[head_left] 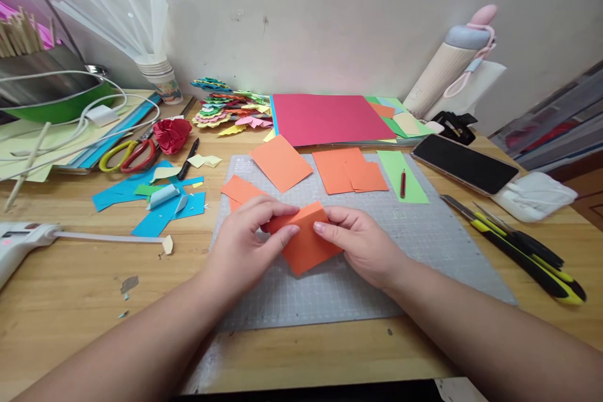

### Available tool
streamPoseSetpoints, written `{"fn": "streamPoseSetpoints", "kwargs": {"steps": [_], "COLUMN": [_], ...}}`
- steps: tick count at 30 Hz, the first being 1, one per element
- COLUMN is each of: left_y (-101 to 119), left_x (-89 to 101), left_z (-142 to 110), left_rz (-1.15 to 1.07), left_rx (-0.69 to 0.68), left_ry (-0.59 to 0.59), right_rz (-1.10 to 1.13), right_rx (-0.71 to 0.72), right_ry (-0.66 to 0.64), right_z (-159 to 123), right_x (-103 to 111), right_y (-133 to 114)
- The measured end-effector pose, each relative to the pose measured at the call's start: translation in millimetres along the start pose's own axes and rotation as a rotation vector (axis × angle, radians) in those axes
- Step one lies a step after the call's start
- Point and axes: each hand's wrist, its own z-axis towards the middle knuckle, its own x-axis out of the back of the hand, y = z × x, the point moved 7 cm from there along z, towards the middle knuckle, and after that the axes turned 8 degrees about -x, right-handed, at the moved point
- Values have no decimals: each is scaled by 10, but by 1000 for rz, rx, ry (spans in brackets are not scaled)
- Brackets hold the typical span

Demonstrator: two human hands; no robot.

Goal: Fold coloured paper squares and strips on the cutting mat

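Between my two hands is a piece of orange paper (306, 245), held by its upper part over the grey cutting mat (358, 295). My left hand (254, 232) pinches its left side, thumb in front and fingers behind. On the right edge, my right hand (362, 242) grips it the same way, with the thumb on the front face. The paper seems to have a fold along its top. Behind the hands lie an orange square (281, 163), overlapping orange pieces (332, 169) and another orange piece (242, 190) partly hidden by my left hand.
Blue paper scraps (153, 220), scissors (129, 154) and a glue gun (23, 245) lie to the left. On the right are a green strip (407, 185) with a short pencil (402, 184), a phone (464, 163) and a utility knife (518, 251). Red paper (325, 119) lies at the back.
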Motion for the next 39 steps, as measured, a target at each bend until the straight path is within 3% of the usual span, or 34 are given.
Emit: {"fn": "streamPoseSetpoints", "kwargs": {"steps": [5,12,22,39], "left_y": [-10,-70,-53,-32], "left_x": [-62,4,15,-6], "left_z": [8,-7,-10,27], "left_rz": [1,-26,-47,33], "left_rx": [2,83,21,14], "left_ry": [-68,23,65,-10], "right_rz": [-18,109,217,217], "right_rx": [31,-39,-16,-22], "right_ry": [172,-10,102,29], "right_z": [-14,-27,0,-7], "right_x": [82,-72,93,26], "right_y": [-41,0,11,26]}}
